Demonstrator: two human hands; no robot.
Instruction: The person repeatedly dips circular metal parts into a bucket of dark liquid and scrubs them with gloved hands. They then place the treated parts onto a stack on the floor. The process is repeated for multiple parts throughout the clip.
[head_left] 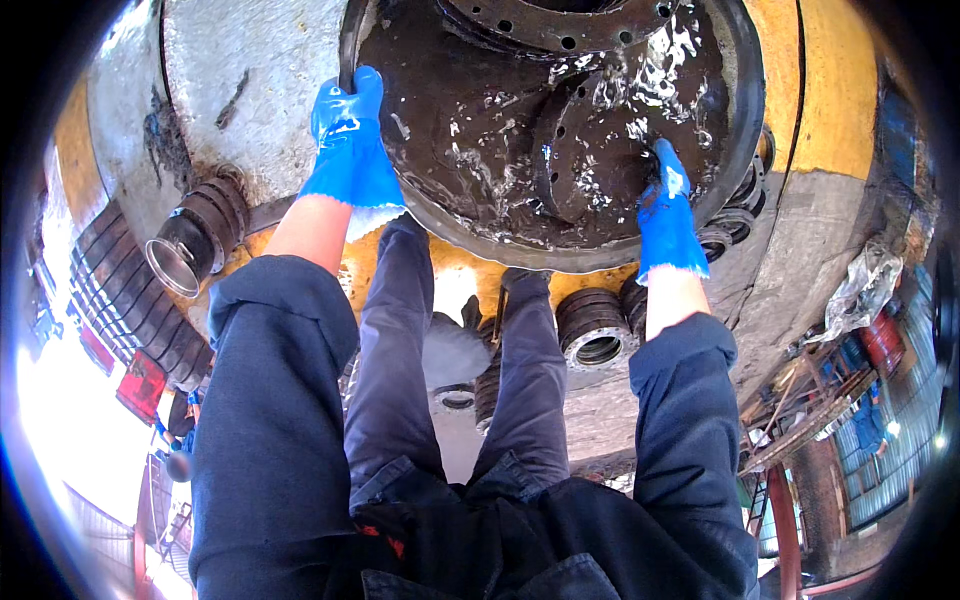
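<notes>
A wide round metal tub (745, 110) with dark, shiny, wet contents takes up the top of the view. Inside it a large flanged ring with bolt holes (530, 28) lies at the far side, and a smaller curved flange (548, 150) is partly sunk near the middle. My left hand (347, 130), in a blue rubber glove, is closed on the tub's left rim. In a matching glove with dark smears, my right hand (668, 205) reaches over the right side into the tub. Its fingers are partly hidden, so whether they hold anything does not show.
Ribbed dark cylinders with flanged ends stand on the floor at the left (200, 230) and below the tub (597, 330). Several dark rings (728, 228) lie by its right side. Clear plastic sheeting (862, 285) and a red drum (882, 345) are at the right. People stand far off on both sides.
</notes>
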